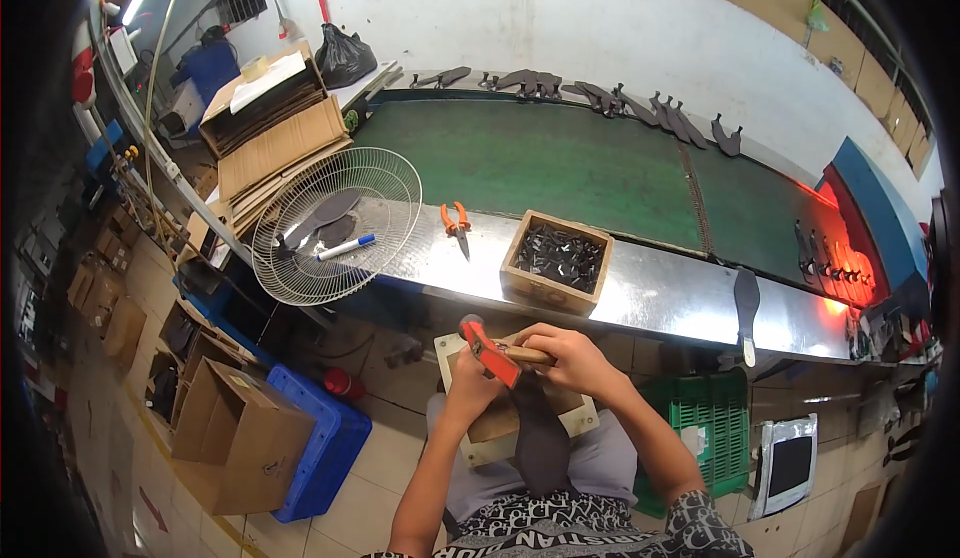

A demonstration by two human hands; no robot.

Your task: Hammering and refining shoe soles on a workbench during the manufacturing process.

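My right hand (572, 358) is wrapped round the wooden handle of a hammer with a red head (493, 358). The head is over my left hand (468, 390), whose fingers are drawn together beside it. Whatever those fingertips pinch is hidden behind the hammer. A dark shoe sole (541, 448) lies lengthwise below both hands, its far end covered by them. Under it, a pale board with corner bolts (580, 422) rests across my lap.
Ahead, a metal ledge (650, 293) holds a wooden box (545, 294) of small dark parts, orange-handled pliers (456, 226) and a wire basket (395, 258) with soles and a marker (346, 247). Beyond runs a green conveyor (540, 158) with soles along its far edge. Crates flank me.
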